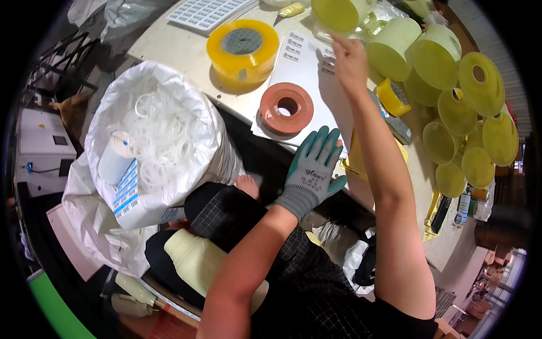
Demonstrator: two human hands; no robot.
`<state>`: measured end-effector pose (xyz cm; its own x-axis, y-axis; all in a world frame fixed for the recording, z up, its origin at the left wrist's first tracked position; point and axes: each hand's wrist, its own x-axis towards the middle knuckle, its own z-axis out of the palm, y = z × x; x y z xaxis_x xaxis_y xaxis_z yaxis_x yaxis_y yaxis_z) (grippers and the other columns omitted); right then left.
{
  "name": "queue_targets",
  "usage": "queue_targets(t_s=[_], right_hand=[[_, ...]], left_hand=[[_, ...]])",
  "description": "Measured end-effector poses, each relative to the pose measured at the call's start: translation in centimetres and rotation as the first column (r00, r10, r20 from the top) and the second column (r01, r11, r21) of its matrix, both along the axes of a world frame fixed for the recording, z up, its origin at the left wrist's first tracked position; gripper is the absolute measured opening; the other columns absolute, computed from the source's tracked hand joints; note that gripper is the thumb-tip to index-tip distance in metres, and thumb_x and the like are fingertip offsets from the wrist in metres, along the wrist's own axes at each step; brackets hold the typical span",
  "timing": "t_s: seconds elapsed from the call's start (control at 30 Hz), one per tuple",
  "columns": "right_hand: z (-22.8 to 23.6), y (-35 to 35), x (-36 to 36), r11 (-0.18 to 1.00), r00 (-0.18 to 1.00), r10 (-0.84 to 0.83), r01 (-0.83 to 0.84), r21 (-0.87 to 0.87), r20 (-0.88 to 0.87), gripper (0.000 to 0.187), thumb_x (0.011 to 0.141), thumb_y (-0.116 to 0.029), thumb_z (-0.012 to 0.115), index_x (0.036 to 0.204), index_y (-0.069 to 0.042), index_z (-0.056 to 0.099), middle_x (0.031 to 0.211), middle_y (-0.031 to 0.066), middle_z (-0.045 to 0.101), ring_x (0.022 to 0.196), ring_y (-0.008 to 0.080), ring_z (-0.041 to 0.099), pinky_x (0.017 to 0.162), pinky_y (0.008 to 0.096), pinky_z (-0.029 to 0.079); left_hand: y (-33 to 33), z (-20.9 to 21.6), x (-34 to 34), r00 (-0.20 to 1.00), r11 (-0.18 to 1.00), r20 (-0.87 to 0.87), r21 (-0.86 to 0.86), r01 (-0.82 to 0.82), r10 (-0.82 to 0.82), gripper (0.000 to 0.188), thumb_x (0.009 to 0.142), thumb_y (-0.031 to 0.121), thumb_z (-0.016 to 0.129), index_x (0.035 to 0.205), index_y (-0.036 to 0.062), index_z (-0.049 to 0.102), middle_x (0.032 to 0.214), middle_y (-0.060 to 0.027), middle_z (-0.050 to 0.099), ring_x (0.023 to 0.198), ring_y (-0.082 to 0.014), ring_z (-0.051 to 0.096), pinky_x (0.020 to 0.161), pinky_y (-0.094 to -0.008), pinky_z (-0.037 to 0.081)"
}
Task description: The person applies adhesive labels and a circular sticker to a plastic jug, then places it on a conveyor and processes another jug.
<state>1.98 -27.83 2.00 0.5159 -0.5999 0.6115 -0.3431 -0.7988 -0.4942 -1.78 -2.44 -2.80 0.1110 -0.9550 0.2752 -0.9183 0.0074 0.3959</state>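
My left hand [315,169], in a grey and green glove, has its fingers stretched out at the table's near edge, just below a red-brown tape roll [286,108]. My bare right hand [351,63] reaches over a white sheet [305,76] printed with small black labels. Its fingers are bent together close to the lower rim of a yellow-green cylindrical container [339,14]; anything between them is too small to make out. Left of the sheet lies a large roll of clear yellow tape [244,53]. On my lap rests a cream plastic vessel [197,257].
Several yellow-green containers [389,48] crowd the table's right side, beside a smaller yellow tape roll [393,97]. To my left stands a white sack [197,118] filled with clear plastic rings [164,130]. A stack of label sheets [209,14] lies at the far left of the table.
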Motion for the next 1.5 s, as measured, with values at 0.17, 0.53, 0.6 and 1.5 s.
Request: queue_targets(t_s=[0.17,0.53,0.6,1.5], right_hand=[[5.9,7.0,-1.7,0.955,0.952,0.298,-0.296,-0.034,0.075,0.027,0.101,-0.014,0.066,0.125,-0.016,0.079,0.104,0.0081,0.064,0.098,0.0250,0.060,0.089,0.0356,0.048],[5.7,28.5,-7.6,0.639,0.695,0.719,-0.659,0.397,-0.004,0.037,0.095,0.000,0.067,0.130,-0.011,0.076,0.109,0.0058,0.060,0.105,0.0196,0.056,0.095,0.0294,0.045],[4.7,32.6,-8.7,0.620,0.651,0.757,-0.691,0.371,-0.053,0.042,0.090,0.001,0.071,0.129,-0.013,0.077,0.107,0.0056,0.062,0.101,0.0218,0.055,0.091,0.0309,0.047],[6.6,40.7,-9.9,0.404,0.543,0.676,-0.839,-0.365,-0.499,0.052,0.071,-0.011,0.079,0.121,-0.026,0.082,0.101,-0.0045,0.068,0.085,0.0192,0.054,0.069,0.0278,0.051]], left_hand=[[0.0,0.0,-0.3,0.999,0.999,0.002,0.010,-0.036,0.036,0.081,0.097,0.056,0.057,0.157,0.0030,0.045,0.170,-0.0195,0.032,0.160,-0.0362,0.022,0.132,-0.0514,0.012],[20.7,10.6,-6.7,0.991,0.982,0.099,0.172,0.076,-0.094,0.023,0.090,0.028,0.068,0.103,0.0139,0.080,0.105,-0.0076,0.073,0.100,-0.0242,0.065,0.084,-0.0420,0.051],[26.7,11.2,-6.3,0.987,0.988,0.037,-0.016,-0.153,0.154,0.024,0.087,0.030,0.074,0.104,0.0136,0.077,0.108,-0.0071,0.070,0.097,-0.0243,0.064,0.079,-0.0404,0.052],[38.3,2.6,-9.5,0.555,0.439,-0.255,-0.395,-0.807,0.791,0.051,0.076,0.025,0.086,0.119,0.0094,0.065,0.125,-0.0069,0.065,0.109,-0.0261,0.060,0.091,-0.0450,0.046]])
